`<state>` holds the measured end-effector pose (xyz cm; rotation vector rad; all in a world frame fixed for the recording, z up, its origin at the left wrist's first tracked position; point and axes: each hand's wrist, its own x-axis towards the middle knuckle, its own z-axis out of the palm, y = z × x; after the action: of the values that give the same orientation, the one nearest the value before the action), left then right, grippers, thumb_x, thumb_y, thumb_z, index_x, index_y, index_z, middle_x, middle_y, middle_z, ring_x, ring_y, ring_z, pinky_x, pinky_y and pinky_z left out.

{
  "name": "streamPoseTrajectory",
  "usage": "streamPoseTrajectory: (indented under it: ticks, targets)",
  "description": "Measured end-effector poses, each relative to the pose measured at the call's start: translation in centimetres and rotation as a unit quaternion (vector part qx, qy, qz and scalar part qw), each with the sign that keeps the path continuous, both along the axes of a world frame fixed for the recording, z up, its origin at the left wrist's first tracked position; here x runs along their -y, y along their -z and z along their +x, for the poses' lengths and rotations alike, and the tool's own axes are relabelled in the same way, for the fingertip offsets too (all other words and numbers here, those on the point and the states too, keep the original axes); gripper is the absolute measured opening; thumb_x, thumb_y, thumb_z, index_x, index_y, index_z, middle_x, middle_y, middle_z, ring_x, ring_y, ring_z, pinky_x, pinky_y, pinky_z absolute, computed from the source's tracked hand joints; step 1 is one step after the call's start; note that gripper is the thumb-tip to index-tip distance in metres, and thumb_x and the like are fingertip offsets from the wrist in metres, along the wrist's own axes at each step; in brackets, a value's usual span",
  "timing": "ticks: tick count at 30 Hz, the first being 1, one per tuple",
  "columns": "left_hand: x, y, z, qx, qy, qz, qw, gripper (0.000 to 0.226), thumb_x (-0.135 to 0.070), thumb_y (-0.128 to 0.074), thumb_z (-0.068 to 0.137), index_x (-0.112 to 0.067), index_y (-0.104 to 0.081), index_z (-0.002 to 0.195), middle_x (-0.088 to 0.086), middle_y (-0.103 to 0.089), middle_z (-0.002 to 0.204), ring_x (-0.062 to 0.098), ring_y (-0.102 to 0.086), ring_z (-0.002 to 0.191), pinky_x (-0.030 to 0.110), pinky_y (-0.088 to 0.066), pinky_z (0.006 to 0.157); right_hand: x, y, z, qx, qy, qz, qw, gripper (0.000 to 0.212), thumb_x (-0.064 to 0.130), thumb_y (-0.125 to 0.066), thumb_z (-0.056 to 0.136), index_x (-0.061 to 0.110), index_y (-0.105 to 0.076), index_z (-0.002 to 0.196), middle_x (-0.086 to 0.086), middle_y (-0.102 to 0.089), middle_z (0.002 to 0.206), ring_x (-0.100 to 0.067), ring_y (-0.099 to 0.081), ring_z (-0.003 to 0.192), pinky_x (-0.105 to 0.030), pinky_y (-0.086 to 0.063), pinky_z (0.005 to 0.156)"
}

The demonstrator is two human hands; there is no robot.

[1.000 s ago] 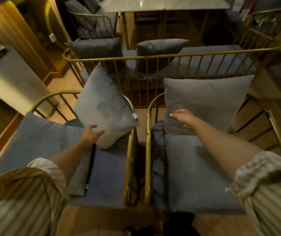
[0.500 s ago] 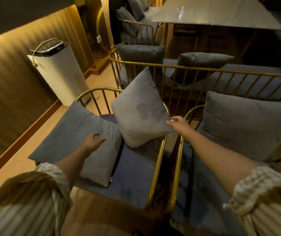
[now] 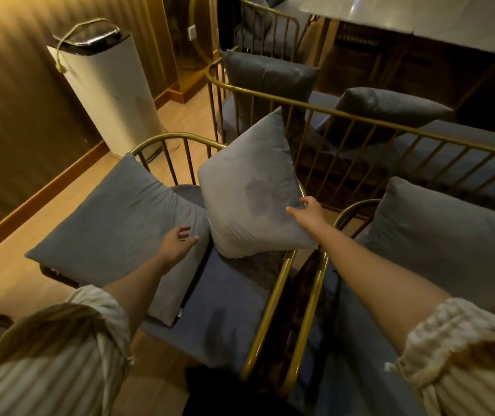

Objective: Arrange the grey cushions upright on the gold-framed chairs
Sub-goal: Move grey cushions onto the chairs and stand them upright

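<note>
Two gold-framed chairs stand side by side, the left chair (image 3: 271,298) and the right chair (image 3: 310,310). On the left chair a light grey cushion (image 3: 249,187) stands tilted on one corner against the back rail. My right hand (image 3: 307,213) holds its right edge. A darker grey cushion (image 3: 114,223) lies flat over the left chair's left side. My left hand (image 3: 177,241) is open just above that cushion's right edge. A large grey cushion (image 3: 450,244) leans upright on the right chair.
A gold-railed bench (image 3: 360,118) behind the chairs carries two dark cushions (image 3: 267,82) (image 3: 390,106). A white cylindrical appliance (image 3: 105,94) stands on the wooden floor at left near the wall. A pale table top (image 3: 420,16) is at the back right.
My left hand let go of the tilted cushion and moved left over the flat one. My right hand left the right chair's cushion and took the tilted cushion's edge. The view swung left.
</note>
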<state>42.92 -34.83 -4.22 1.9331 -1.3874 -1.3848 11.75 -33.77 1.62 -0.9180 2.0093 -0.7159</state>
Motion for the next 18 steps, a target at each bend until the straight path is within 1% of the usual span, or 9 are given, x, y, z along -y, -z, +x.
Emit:
streamPoseTrajectory:
  ticks: [2, 5, 9, 10, 12, 13, 16, 17, 18]
  targets:
    - [1.5, 1.4, -0.3, -0.001, -0.001, 0.013, 1.000, 0.054, -0.024, -0.068, 0.092, -0.007, -0.048, 0.140, 0.019, -0.053, 0.140, 0.031, -0.055, 0.125, 0.033, -0.047, 0.090, 1.5, 1.2, 0.5, -0.005, 0.004, 0.004, 1.000, 0.067, 0.031, -0.073, 0.088, 0.014, -0.041, 0.144, -0.011, -0.054, 0.143, -0.034, -0.054, 0.129, -0.049, -0.046, 0.106]
    - [4.9, 3.6, -0.5, -0.003, -0.008, 0.036, 0.999, 0.057, -0.026, -0.068, 0.092, -0.006, -0.047, 0.141, 0.018, -0.053, 0.141, 0.032, -0.055, 0.125, 0.034, -0.047, 0.093, 4.4, 3.3, 1.5, -0.046, 0.026, 0.022, 0.998, 0.086, 0.044, -0.076, 0.081, 0.021, -0.030, 0.150, -0.010, -0.042, 0.153, -0.037, -0.043, 0.139, -0.057, -0.040, 0.111]
    - [10.4, 6.0, -0.9, -0.049, -0.032, 0.101, 0.993, 0.068, -0.039, -0.061, 0.095, -0.005, -0.037, 0.148, 0.018, -0.047, 0.146, 0.033, -0.052, 0.127, 0.040, -0.045, 0.100, 7.6, 5.2, 3.1, -0.115, 0.029, 0.051, 0.992, 0.108, 0.059, -0.073, 0.078, 0.024, -0.010, 0.158, -0.012, -0.014, 0.166, -0.039, -0.015, 0.152, -0.060, -0.019, 0.120]
    - [12.0, 6.6, -1.1, -0.060, -0.042, 0.126, 0.989, 0.070, -0.044, -0.057, 0.096, -0.006, -0.035, 0.150, 0.016, -0.048, 0.145, 0.032, -0.052, 0.125, 0.042, -0.044, 0.100, 8.2, 5.5, 3.6, -0.135, 0.033, 0.061, 0.988, 0.112, 0.062, -0.073, 0.076, 0.025, -0.006, 0.158, -0.014, -0.008, 0.167, -0.039, -0.010, 0.153, -0.061, -0.013, 0.120]
    - [15.1, 7.8, -1.5, -0.086, -0.056, 0.161, 0.982, 0.072, -0.052, -0.049, 0.097, -0.007, -0.033, 0.150, 0.011, -0.053, 0.135, 0.031, -0.052, 0.119, 0.041, -0.043, 0.094, 9.2, 6.1, 4.4, -0.170, 0.044, 0.077, 0.982, 0.123, 0.070, -0.072, 0.071, 0.025, 0.002, 0.158, -0.018, -0.003, 0.167, -0.040, -0.004, 0.153, -0.063, -0.004, 0.120]
    - [16.7, 8.4, -1.7, -0.098, -0.059, 0.171, 0.979, 0.071, -0.054, -0.045, 0.098, -0.006, -0.034, 0.150, 0.010, -0.054, 0.131, 0.031, -0.051, 0.120, 0.041, -0.043, 0.094, 9.7, 6.6, 4.7, -0.185, 0.051, 0.084, 0.978, 0.128, 0.074, -0.071, 0.068, 0.025, 0.005, 0.158, -0.019, -0.002, 0.167, -0.040, -0.003, 0.153, -0.064, -0.001, 0.119]
    - [20.6, 10.0, -2.5, -0.116, -0.063, 0.173, 0.976, 0.062, -0.051, -0.037, 0.102, -0.004, -0.046, 0.141, 0.019, -0.051, 0.142, 0.037, -0.051, 0.129, 0.045, -0.044, 0.104, 10.3, 8.1, 5.1, -0.240, 0.076, 0.078, 0.965, 0.137, 0.086, -0.066, 0.058, 0.026, 0.006, 0.158, -0.019, -0.008, 0.166, -0.039, -0.008, 0.152, -0.065, 0.002, 0.118]
    - [21.8, 10.8, -2.6, -0.122, -0.061, 0.177, 0.975, 0.059, -0.051, -0.036, 0.102, -0.004, -0.051, 0.136, 0.021, -0.054, 0.139, 0.039, -0.054, 0.126, 0.047, -0.045, 0.103, 10.4, 8.5, 5.1, -0.260, 0.091, 0.064, 0.959, 0.138, 0.089, -0.064, 0.055, 0.027, 0.002, 0.158, -0.018, -0.013, 0.165, -0.039, -0.013, 0.152, -0.065, 0.001, 0.118]
    - [22.9, 11.6, -2.7, -0.131, -0.058, 0.180, 0.973, 0.060, -0.052, -0.035, 0.102, -0.004, -0.055, 0.131, 0.023, -0.060, 0.130, 0.040, -0.060, 0.117, 0.048, -0.048, 0.097, 10.4, 8.9, 5.2, -0.280, 0.104, 0.048, 0.953, 0.137, 0.092, -0.062, 0.052, 0.028, -0.002, 0.158, -0.017, -0.019, 0.164, -0.038, -0.017, 0.150, -0.065, -0.001, 0.118]
